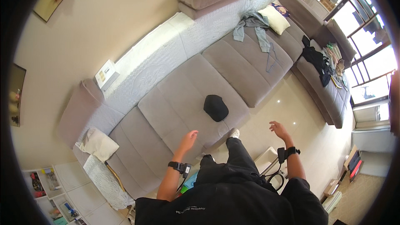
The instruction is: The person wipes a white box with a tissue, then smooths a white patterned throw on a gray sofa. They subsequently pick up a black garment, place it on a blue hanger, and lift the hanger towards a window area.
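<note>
My left hand (189, 140) is held over the near part of the grey sofa (187, 81), its fingers loosely bent and nothing in it. Out over the tiled floor, my right hand (280, 130) is empty with fingers apart. A rounded black item (216, 108), which looks like a cap, lies on the seat cushion ahead, nearest to my left hand and touched by neither. Farther along the sofa, a grey-green hooded garment (254, 25) is spread out, with a blue clothes hanger (272, 59) beside its sleeve.
A cream pillow (275, 19) rests at the far corner. Dark and light clothes (322, 61) are heaped on the right-hand section. A white box (107, 74) stands on the covered backrest. Low at left is a shelf unit (50, 190); a white stool-like object (265, 159) is beside my legs.
</note>
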`<state>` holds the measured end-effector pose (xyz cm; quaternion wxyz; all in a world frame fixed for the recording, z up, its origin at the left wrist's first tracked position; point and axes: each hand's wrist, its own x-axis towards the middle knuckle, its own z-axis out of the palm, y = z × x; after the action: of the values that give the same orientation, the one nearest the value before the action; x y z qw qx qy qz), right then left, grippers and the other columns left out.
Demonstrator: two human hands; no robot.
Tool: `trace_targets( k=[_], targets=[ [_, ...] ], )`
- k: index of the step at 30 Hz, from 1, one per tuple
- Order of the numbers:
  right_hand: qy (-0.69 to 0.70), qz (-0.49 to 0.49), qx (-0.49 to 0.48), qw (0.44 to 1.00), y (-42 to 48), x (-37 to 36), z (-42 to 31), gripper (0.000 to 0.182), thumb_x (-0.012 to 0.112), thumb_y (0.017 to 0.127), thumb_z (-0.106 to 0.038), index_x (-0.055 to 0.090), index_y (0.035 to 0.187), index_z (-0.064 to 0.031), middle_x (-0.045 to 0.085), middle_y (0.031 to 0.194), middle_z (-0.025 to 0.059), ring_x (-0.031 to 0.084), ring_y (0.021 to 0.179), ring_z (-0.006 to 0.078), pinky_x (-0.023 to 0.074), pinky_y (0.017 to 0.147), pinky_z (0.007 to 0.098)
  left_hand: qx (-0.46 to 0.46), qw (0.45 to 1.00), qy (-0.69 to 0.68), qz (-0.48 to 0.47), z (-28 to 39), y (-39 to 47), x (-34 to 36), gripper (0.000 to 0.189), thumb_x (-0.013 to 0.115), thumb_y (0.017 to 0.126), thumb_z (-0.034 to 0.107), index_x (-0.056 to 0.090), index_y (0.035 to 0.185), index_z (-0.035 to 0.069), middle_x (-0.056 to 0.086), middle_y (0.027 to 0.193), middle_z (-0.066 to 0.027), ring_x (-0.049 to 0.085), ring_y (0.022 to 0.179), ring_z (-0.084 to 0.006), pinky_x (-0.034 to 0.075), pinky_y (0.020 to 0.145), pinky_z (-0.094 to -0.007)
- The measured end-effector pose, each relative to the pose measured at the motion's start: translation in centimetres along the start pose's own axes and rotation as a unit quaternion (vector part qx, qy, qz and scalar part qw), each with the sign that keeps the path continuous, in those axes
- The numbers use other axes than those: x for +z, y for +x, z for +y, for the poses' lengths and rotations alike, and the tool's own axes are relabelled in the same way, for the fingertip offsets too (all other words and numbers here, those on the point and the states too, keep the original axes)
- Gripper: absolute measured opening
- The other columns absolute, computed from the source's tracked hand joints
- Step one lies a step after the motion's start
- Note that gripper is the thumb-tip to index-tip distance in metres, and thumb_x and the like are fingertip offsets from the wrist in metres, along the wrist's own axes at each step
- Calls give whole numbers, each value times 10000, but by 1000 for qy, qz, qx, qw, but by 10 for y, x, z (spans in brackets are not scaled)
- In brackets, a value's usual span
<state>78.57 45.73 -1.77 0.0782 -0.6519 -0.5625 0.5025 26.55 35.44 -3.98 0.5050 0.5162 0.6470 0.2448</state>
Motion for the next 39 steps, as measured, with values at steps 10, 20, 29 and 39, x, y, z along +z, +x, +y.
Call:
trace_targets(
  k=[10,20,29,39],
  targets=[
    [144,-41,177,973,-85,-39,225,325,468,916,-167,571,1169,11,674,874,153,653,734,217,533,661,331,-240,970,15,-22,-80,-66,103,314,464,951,290,597,1156,93,639,950,-34,605,777,-130,475,629,-275],
    [150,117,68,979,-41,-223,295,302,456,947,-186,576,1129,23,655,854,140,637,761,192,532,667,310,-211,972,-50,-96,98,69,218,311,433,959,300,554,1189,130,635,949,-23,604,729,-107,465,611,-257],
    [57,67,-16,996,57,-329,171,301,466,928,-172,572,1168,-24,673,931,138,639,861,210,502,784,323,-334,941,-24,-53,122,166,270,321,475,925,332,571,1139,112,655,907,-70,637,718,-172,485,601,-311],
    [-31,62,99,993,148,-468,278,302,478,917,-172,583,1158,-24,678,907,151,653,821,220,519,749,336,-199,965,-10,-169,208,384,389,237,484,941,280,571,942,59,596,700,-42,556,570,-122,457,514,-296]
  ],
)
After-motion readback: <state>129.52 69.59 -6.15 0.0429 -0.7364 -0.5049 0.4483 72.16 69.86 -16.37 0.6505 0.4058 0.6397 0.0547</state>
